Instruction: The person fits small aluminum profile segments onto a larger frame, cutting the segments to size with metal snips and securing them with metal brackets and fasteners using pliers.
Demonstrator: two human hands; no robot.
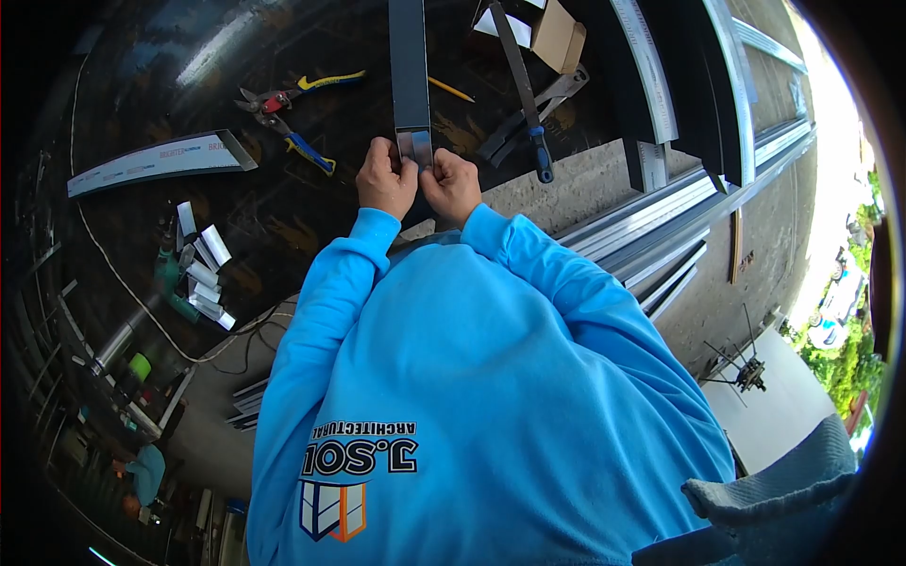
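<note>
A long dark metal profile runs away from me across the dark tabletop. At its near end sits a small shiny metal piece, between my two hands. My left hand is closed, its thumb and fingers pinching the left edge of that piece. On the other edge my right hand pinches in the same way, fingers curled. The two thumbs almost meet below the shiny piece. A pencil lies just right of the profile.
Tin snips with red and blue-yellow handles lie left. A blue-handled saw and an open cardboard box are right. A film-covered strip, cut metal pieces and a green power tool lie left; long profiles are stacked right.
</note>
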